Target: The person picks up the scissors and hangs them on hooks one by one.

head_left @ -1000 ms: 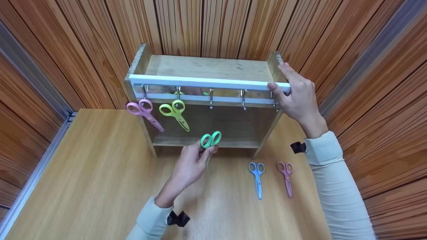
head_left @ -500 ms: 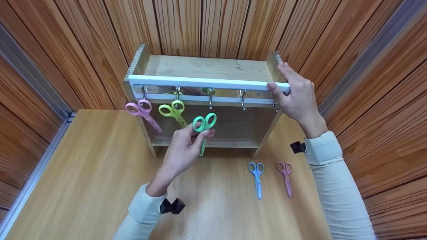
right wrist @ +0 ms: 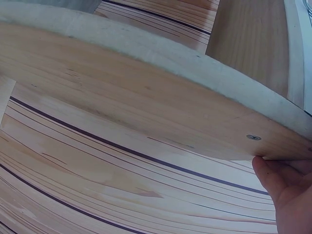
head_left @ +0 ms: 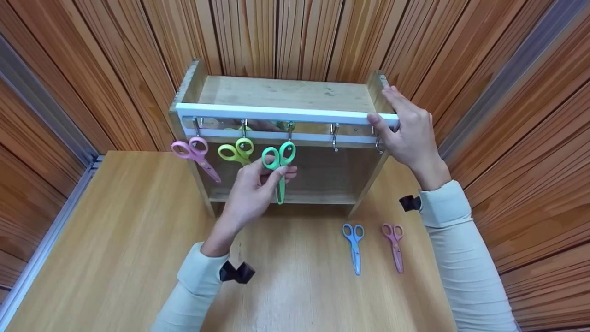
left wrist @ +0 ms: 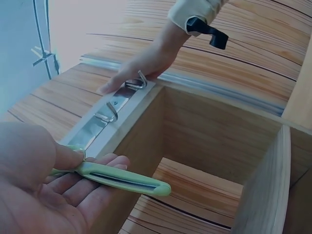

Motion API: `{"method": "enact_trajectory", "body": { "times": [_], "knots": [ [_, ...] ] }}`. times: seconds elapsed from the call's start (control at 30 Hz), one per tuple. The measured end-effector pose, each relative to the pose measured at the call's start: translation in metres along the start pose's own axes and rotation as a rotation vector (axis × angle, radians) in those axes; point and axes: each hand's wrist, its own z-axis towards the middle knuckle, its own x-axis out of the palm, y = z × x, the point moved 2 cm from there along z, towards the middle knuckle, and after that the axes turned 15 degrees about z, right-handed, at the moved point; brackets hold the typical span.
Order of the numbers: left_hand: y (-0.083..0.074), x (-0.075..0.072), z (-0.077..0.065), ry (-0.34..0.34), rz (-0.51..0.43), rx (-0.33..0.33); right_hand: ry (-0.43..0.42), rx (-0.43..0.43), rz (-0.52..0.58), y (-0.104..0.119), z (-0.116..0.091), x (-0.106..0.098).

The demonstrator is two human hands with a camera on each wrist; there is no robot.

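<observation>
Between thumb and fingers, my left hand (head_left: 249,186) pinches green scissors (head_left: 280,190) just below their finger rings. The rings point up and overlap the lower tip of the third hook (head_left: 290,132); the closed blades point down. In the left wrist view the scissors (left wrist: 127,178) lie across the fingers. My right hand (head_left: 411,136) holds the right front corner of a small wooden shelf (head_left: 288,92), its thumb on the white hook rail (head_left: 276,112). Pink scissors (head_left: 208,167) and yellow scissors (head_left: 235,155) hang from the two left hooks, the yellow blades hidden behind my left hand.
Blue scissors (head_left: 355,251) and dusky-pink scissors (head_left: 396,251) lie on the table (head_left: 138,230), in front of the shelf's right side. Two bare hooks, one the fourth hook (head_left: 335,138), are on the rail's right part. Wood-panelled walls (head_left: 276,37) stand behind and beside the table.
My left hand has raised the green scissors up and slightly left, from in front of the shelf's lower board to the third hook. My right hand stays at the corner.
</observation>
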Motion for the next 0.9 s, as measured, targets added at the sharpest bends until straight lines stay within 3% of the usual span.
{"method": "enact_trajectory", "body": {
  "times": [0.47,0.63,0.9],
  "knots": [
    [0.011,0.000,0.015,0.072,-0.011,-0.018,-0.004,-0.013,-0.011,0.000,0.000,0.000],
    [0.015,-0.002,0.015,0.067,0.010,-0.020,0.001,-0.003,-0.010,0.000,0.000,0.001],
    [0.018,-0.004,0.011,0.056,0.048,-0.097,-0.005,0.006,-0.003,0.000,-0.001,0.000]
  ]
}}
